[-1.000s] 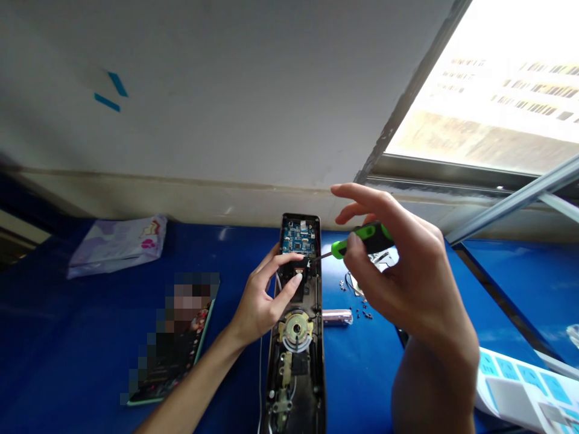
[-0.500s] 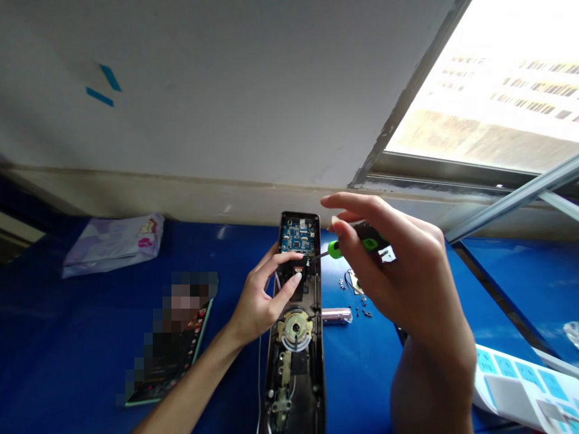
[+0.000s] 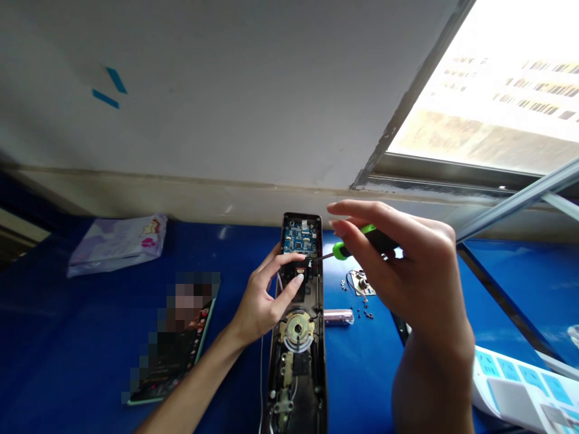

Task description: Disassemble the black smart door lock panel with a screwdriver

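An opened door-lock panel [image 3: 298, 337] lies lengthwise on the blue table [image 3: 90, 325], with a blue circuit board [image 3: 299, 237] at its far end and a brass ring [image 3: 297, 329] in the middle. My left hand [image 3: 266, 298] rests on the panel's left side, its thumb and forefinger pressed on a small black part below the board. My right hand [image 3: 398, 271] grips a green-and-black screwdriver [image 3: 359, 243], whose thin tip touches the panel just below the circuit board.
Several tiny screws [image 3: 362, 310], a small metal plate [image 3: 362, 283] and a silver cylinder [image 3: 338, 317] lie right of the panel. A phone [image 3: 176, 343] and a plastic packet [image 3: 120, 241] lie at the left. Sticker sheets [image 3: 520, 386] sit at the right. Wall and window frame behind.
My right hand's fingers have curled closer round the screwdriver handle and turned it slightly; the tip stays at the same spot. My left hand has not moved.
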### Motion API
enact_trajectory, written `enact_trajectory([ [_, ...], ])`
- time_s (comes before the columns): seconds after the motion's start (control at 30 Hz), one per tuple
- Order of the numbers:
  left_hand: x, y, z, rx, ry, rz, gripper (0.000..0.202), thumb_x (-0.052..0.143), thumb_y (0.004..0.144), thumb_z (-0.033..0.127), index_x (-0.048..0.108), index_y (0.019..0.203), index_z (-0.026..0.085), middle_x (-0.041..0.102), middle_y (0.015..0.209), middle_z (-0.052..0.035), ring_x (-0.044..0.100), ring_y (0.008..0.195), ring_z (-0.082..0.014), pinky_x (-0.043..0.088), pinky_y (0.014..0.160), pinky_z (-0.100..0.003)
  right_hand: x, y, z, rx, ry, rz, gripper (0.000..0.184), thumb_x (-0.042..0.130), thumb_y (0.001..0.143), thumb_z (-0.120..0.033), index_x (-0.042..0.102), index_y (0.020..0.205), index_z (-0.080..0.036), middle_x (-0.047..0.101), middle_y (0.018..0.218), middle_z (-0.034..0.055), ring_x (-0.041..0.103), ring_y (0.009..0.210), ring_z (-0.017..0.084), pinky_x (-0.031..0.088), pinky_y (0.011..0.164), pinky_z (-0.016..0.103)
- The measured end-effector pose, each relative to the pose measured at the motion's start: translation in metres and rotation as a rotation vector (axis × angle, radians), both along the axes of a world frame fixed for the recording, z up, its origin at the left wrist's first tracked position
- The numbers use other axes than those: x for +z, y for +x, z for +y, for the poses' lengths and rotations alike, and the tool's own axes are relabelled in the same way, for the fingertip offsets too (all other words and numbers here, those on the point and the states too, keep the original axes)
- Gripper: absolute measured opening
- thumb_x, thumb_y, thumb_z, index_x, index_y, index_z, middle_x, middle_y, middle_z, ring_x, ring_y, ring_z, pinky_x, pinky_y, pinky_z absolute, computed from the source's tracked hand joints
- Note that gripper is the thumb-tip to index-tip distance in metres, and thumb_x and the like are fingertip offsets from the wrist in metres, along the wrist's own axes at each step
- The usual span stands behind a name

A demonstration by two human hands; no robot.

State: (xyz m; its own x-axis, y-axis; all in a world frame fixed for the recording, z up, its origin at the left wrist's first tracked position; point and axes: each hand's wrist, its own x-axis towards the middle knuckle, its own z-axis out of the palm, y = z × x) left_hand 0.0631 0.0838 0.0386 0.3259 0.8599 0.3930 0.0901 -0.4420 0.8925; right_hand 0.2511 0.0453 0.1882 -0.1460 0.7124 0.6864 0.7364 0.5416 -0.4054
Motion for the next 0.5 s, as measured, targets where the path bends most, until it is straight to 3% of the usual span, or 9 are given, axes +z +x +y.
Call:
enact_trajectory([
  [0.1, 0.0, 0.0, 0.0001, -0.003, -0.013, 0.001, 0.026, 0.066, 0.099, 0.028, 0.071, 0.125, 0.028, 0.068, 0.139, -0.0056, 0.065, 0.131, -0.0257, 0.049, 0.116, -0.04, 0.004, 0.002, -0.0026, 0.041, -0.053, 0.0, 0.034, 0.056, 0.099, -0.007, 0.07, 0.13, -0.013, 0.077, 0.098, 0.0025, 0.071, 0.077, 0.01, 0.057, 0.072, 0.023],
  [0.2, -0.0006, 0.0, 0.0005, -0.009, -0.024, -0.001, 0.026, 0.066, 0.099, 0.028, 0.071, 0.125, 0.028, 0.068, 0.139, -0.0054, 0.065, 0.132, -0.0258, 0.048, 0.117, -0.04, 0.0068, 0.0017, -0.0049, 0.072, -0.058, 0.008, 0.04, 0.056, 0.092, -0.005, 0.069, 0.129, -0.011, 0.076, 0.104, 0.0051, 0.071, 0.088, 0.013, 0.058, 0.08, 0.025],
  [0.27, -0.0016, 0.0002, 0.0009, -0.011, -0.026, -0.003, 0.026, 0.066, 0.099, 0.028, 0.071, 0.125, 0.029, 0.068, 0.14, -0.0049, 0.064, 0.133, -0.0255, 0.047, 0.118, -0.04, 0.0065, 0.0005, -0.005, 0.057, -0.052, 0.002, 0.035, 0.062, 0.09, -0.007, 0.072, 0.122, -0.012, 0.077, 0.101, 0.0041, 0.071, 0.083, 0.012, 0.057, 0.075, 0.025],
  [0.4, -0.0033, 0.0003, 0.0014, -0.004, -0.01, -0.003, 0.026, 0.066, 0.099, 0.028, 0.071, 0.125, 0.029, 0.068, 0.14, -0.0047, 0.063, 0.135, -0.0257, 0.048, 0.118, -0.039, 0.0025, -0.0006, -0.0022, -0.026, -0.014, 0.021, 0.008, 0.076, 0.094, -0.023, 0.077, 0.1, -0.017, 0.075, 0.076, -0.0033, 0.062, 0.056, 0.007, 0.048, 0.054, 0.023],
  [0.5, -0.0031, -0.0002, 0.0011, -0.005, -0.003, 0.008, 0.025, 0.066, 0.1, 0.028, 0.071, 0.124, 0.029, 0.068, 0.141, -0.0053, 0.063, 0.135, -0.0262, 0.048, 0.117, -0.04, 0.0024, 0.0011, -0.0014, -0.019, -0.019, 0.023, 0.009, 0.074, 0.098, -0.025, 0.078, 0.098, -0.017, 0.078, 0.079, -0.002, 0.067, 0.061, 0.007, 0.05, 0.057, 0.022],
])
